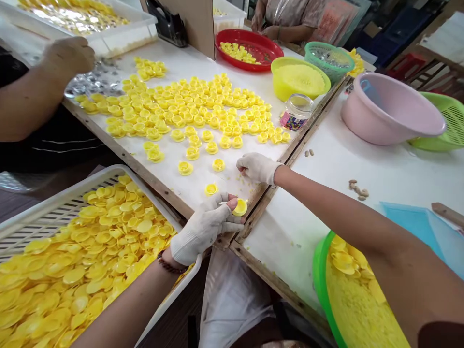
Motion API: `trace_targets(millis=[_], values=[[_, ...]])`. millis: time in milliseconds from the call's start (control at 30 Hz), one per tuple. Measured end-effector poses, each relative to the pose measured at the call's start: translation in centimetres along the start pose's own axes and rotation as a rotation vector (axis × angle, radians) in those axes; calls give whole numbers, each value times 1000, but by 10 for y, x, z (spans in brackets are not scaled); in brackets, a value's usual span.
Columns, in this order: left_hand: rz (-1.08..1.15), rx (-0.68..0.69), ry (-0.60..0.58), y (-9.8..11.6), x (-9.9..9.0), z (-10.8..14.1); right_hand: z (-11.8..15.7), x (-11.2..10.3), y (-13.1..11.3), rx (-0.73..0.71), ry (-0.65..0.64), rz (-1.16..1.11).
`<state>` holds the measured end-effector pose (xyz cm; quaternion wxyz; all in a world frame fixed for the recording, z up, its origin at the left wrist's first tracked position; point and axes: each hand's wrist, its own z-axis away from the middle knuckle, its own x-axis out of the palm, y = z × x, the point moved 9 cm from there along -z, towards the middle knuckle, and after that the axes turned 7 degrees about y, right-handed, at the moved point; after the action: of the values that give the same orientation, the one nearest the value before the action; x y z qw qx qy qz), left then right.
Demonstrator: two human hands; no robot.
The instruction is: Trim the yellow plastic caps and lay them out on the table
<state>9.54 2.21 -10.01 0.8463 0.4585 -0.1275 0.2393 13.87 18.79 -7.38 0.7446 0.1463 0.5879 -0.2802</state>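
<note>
My left hand [206,224], in a white glove with bare fingertips, pinches a round yellow plastic piece [239,207] over the front corner of the white table. Beyond it, my right hand [258,168], also gloved, is closed low over the tabletop among tiny yellow bits; whatever its fingers hold is too small or hidden to name. One yellow piece [210,189] lies just past my left fingers, and another [218,165] rests left of my right hand. Many similar yellow pieces [181,108] are spread across the table behind them.
A white crate [123,170] of yellow pieces stands at the left. Along the back are a red tray [248,36], a yellow bowl [277,79] and a clear jar [297,110]. A pink basin [384,121] and a green tub [321,275] are right. Two other people work nearby.
</note>
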Motion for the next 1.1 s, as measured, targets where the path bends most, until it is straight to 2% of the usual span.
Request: trace_targets(millis=[133, 233, 300, 367, 467, 600, 667, 733, 833, 867, 933, 1000, 1100], values=[[29, -24, 31, -4, -1, -10, 1, 10, -5, 13, -26, 33], [17, -37, 63, -4, -6, -13, 2, 10, 0, 24, 14, -22], [-11, -43, 79, -3, -9, -14, 7, 7, 6, 45, 42, -173], [-43, -46, 94, -2, -11, -14, 18, 4, 9, 90, 45, -419], [-77, -39, 90, -1, -11, -14, 44, 5, -12, 64, 0, -759], [-90, -34, 72, -1, -8, -14, 72, -3, -52, -108, 85, -841], [-96, -23, 78, -1, -9, -14, 73, -4, -51, -117, 83, -878], [-120, -2, 104, 1, -12, -13, 63, -7, -28, -35, 88, -838], [-177, 42, 190, 6, -26, -5, 43, -23, 35, 170, 184, -353], [-190, 57, 222, 7, -32, -1, 37, -27, 54, 225, 180, -172], [-201, 90, 262, 10, -44, 7, 27, -32, 81, 289, 162, 12], [-184, 116, 276, 9, -54, 13, 21, -31, 94, 307, 140, 34], [-130, 100, 272, 1, -65, 14, 16, -24, 93, 270, 85, 16]])
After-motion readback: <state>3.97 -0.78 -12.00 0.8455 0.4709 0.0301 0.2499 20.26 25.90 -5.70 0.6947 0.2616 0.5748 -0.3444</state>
